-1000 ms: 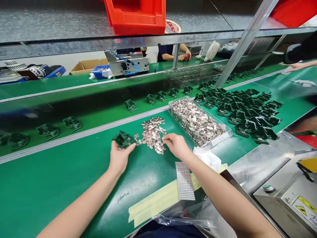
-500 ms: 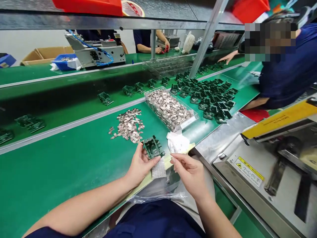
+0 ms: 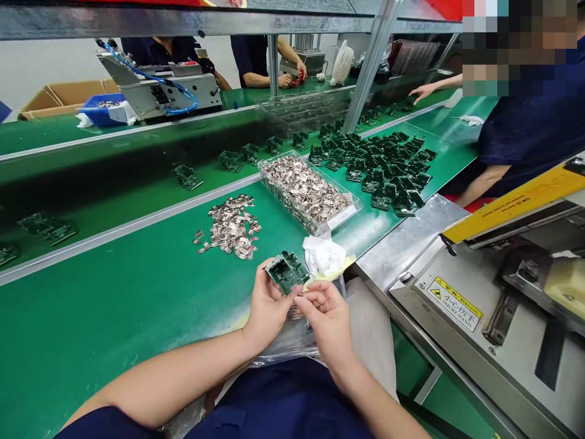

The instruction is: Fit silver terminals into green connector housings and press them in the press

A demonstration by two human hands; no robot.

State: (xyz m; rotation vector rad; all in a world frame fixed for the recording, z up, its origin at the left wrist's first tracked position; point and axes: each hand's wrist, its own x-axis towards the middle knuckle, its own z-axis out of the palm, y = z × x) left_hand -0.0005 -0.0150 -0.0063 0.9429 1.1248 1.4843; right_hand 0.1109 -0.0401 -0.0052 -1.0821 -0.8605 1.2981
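My left hand grips a green circuit board by its near left edge, tilted above the front of the bench. At the board's lower right corner, my right hand has thumb and forefinger pinched together; whatever lies between the fingertips is too small to make out. Beneath my hands is a ribbed silvery piece, mostly covered by them. Beyond my left hand, a loose pile of small metal clips lies on the green mat. A clear plastic tray full of similar clips stands farther back.
Many circuit boards are heaped right of the tray, with several along the green belt. A white cloth lies near my right hand. A machine with a warning label stands at right. A co-worker reaches toward the belt.
My right hand has moved left to the board's lower corner, its fingertips now meeting my left thumb. The board stays in my left hand, turned slightly. The view has shifted a little.
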